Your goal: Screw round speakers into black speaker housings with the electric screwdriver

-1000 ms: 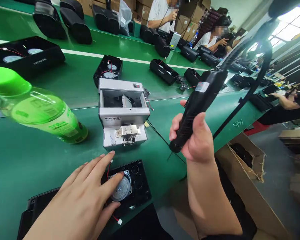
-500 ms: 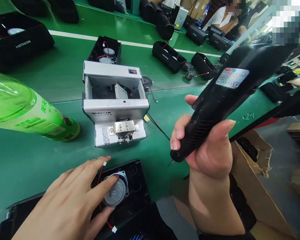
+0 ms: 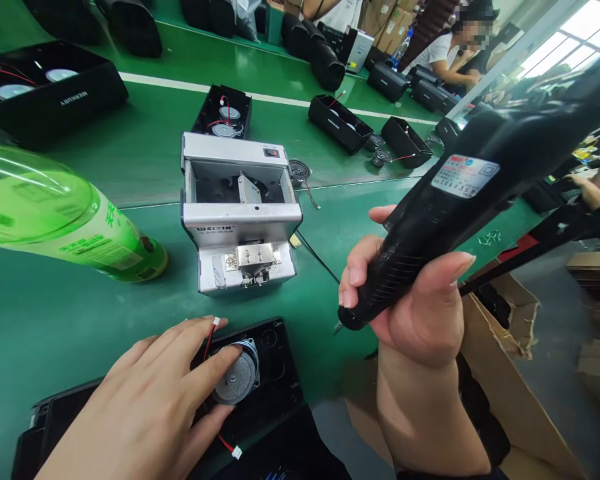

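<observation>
My right hand (image 3: 410,307) is wrapped round a black electric screwdriver (image 3: 425,220). Its bit points down and left above the green bench. My left hand (image 3: 165,393) grips a round metal speaker (image 3: 237,379) between thumb and index finger. The speaker sits in a black plastic housing (image 3: 283,387) at the front of the bench, partly covered by my hand. Red wires with white plugs (image 3: 237,453) stick out beside it. Just beyond stands a silver WEIXIN screw feeder (image 3: 243,220), its small metal pick-up block facing me.
A green-labelled bottle (image 3: 80,213) stands at the left. Black speaker boxes (image 3: 340,125) and loose speakers (image 3: 381,157) lie on the far green surface. Cardboard boxes (image 3: 510,387) fill the lower right. Another person (image 3: 445,53) sits at the back right.
The view has shifted slightly, so the feeder and bottle appear further right. Both hands keep their hold; the screwdriver is still raised over the bench.
</observation>
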The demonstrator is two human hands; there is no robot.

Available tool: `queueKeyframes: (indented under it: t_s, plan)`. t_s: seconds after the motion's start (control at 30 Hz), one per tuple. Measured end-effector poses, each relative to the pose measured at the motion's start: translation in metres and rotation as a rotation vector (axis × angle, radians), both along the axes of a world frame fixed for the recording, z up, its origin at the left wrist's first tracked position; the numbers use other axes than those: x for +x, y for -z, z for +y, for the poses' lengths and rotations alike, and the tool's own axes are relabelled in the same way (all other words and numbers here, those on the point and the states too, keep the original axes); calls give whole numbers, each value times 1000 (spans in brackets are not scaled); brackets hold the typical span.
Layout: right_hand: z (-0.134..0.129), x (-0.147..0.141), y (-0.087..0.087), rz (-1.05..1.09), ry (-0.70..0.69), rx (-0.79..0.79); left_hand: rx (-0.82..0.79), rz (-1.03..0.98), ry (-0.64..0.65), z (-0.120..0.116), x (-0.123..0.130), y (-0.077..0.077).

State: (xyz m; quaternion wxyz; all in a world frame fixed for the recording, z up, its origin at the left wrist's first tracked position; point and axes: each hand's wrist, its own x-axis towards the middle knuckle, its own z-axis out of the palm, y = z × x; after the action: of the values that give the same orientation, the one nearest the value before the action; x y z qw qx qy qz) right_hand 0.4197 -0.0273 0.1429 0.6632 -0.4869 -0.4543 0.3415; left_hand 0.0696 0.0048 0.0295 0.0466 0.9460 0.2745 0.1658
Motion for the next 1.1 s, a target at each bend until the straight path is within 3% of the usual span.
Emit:
queueKeyframes:
  t_s: [0.23, 0.4, 0.53, 0.63, 0.8, 0.9, 1.1]
  plan:
    - [3, 0, -13, -18, 25, 16, 9, -14, -2, 3, 10, -4]
    - [19, -19, -51, -16, 50, 102, 14, -84, -11, 2, 18, -2]
    - [42, -48, -78, 29, -37, 153, -19, -7, -46, -1, 28, -13]
    - [60, -66, -73, 65, -60, 256, -160, 58, -51, 1, 37, -28]
    - [76, -73, -44, 12, -218, 319, -383, 112, -84, 5, 48, -41]
    - [78, -71, -37, 14, -231, 290, -411, 113, -79, 4, 51, -41]
    - [81, -74, -39, 46, -168, 237, -344, 77, -96, 2, 49, -42]
